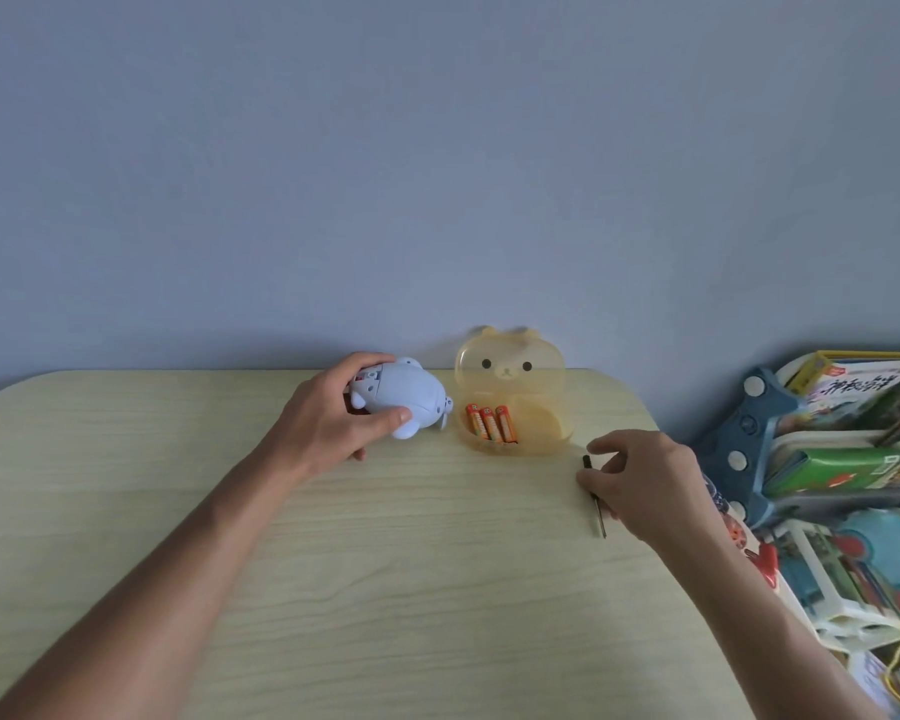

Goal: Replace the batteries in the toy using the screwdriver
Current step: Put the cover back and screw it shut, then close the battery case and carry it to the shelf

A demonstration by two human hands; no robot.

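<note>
1. Nearest, right hand point(645, 485): fingers pinching screwdriver point(596, 498) on tabletop point(385, 563).
2. Farther left, left hand point(333, 413): fingers curled round toy point(406, 394).
3. Fresh batteries point(491, 422) waiting in case point(510, 392); apparently just starting, unscrewing and swap left.

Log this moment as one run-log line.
left hand grips toy | right hand pinches screwdriver | batteries in bear case

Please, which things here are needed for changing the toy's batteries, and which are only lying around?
Needed for the job:
- blue toy, held by the left hand
- screwdriver, pinched by the right hand
- three orange batteries inside the open bear-shaped case

Only lying around:
- books and boxes on the blue rack at the right
</note>
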